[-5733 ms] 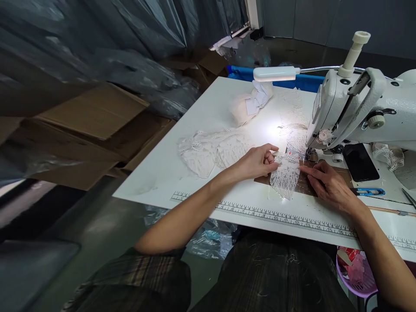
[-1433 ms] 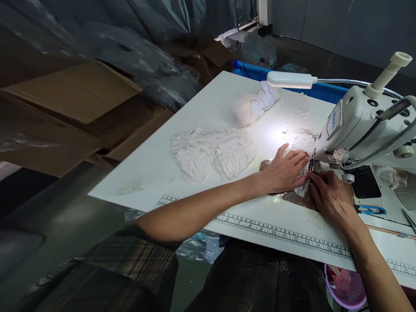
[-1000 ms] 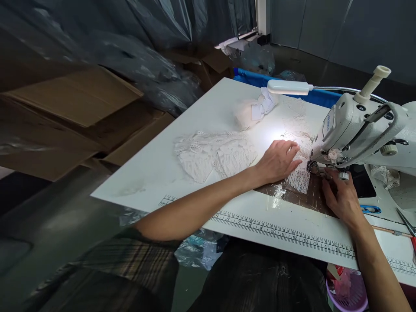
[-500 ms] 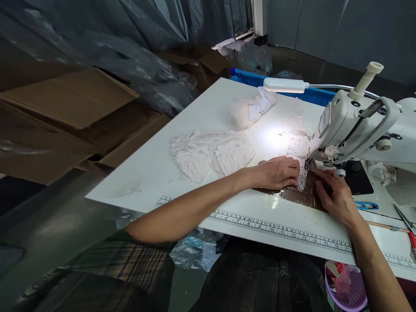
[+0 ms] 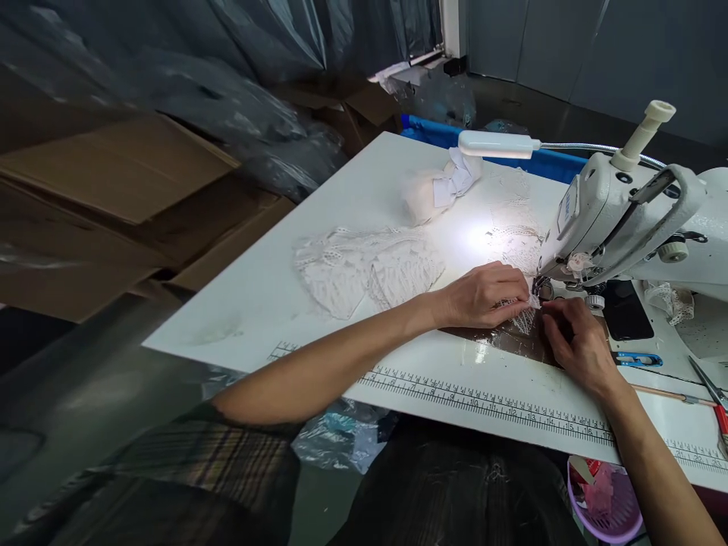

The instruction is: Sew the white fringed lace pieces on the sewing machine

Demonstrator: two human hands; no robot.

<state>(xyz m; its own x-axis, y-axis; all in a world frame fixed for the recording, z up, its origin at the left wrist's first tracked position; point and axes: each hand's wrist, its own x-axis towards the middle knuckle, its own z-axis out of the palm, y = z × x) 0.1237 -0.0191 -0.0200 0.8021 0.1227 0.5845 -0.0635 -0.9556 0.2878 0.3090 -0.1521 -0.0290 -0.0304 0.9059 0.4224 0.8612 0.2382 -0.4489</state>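
Observation:
My left hand (image 5: 487, 295) is curled over a small piece of white lace (image 5: 522, 319), pinching its top edge just left of the presser foot (image 5: 544, 289) of a white sewing machine (image 5: 631, 220). My right hand (image 5: 574, 341) holds the same lace edge from the right, its fingers bent and meeting the left fingertips. The lace lies on a shiny brown patch of the white table (image 5: 318, 303). Most of the lace is hidden under both hands.
A heap of white lace pieces (image 5: 364, 262) lies to the left, a cream fabric bundle (image 5: 435, 193) behind it. A lamp (image 5: 497, 144) lights the work area. Blue thread snips (image 5: 640, 359), a phone (image 5: 626, 318) and scissors (image 5: 708, 387) lie at right. A ruler strip (image 5: 483, 402) edges the table; a purple basket (image 5: 606, 504) hangs below.
My left hand went from flat on the lace to a curled pinch at its top edge. The lace has bunched up near the presser foot, and my right hand moved in to meet it.

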